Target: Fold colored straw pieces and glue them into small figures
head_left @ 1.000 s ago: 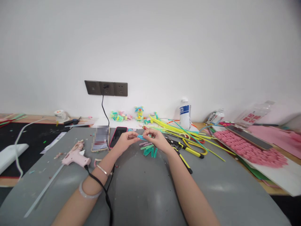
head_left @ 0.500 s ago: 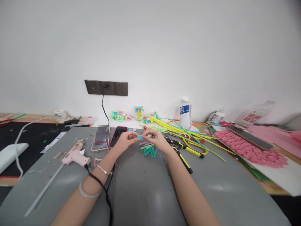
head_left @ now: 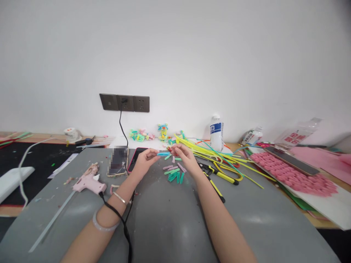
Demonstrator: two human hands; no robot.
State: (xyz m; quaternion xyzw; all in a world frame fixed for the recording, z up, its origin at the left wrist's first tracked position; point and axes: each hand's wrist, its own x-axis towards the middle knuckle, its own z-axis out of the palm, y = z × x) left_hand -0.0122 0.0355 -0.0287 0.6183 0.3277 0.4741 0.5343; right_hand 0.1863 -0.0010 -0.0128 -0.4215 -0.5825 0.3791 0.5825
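Pinching a lt-blue piece [head_left: 163, 154] by its L end, L hand [head_left: 145, 160] has fingers closed on it; piece points twd R hand [head_left: 188, 160]. R fingers curl by a small red item [head_left: 169, 149]; can't tell if gripping it. Teal pcs [head_left: 172, 176] & purple pcs [head_left: 181, 167] lie on grey tabletop [head_left: 164, 223], nearer the wearer than the fingers; pliers [head_left: 226, 177] R of R fingers, pink glue gun [head_left: 89, 183] well L of L fingers.

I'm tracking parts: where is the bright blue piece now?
Near the middle of the head view, the bright blue piece is pinched in the left hand, left of the right hand and beyond the teal pieces.
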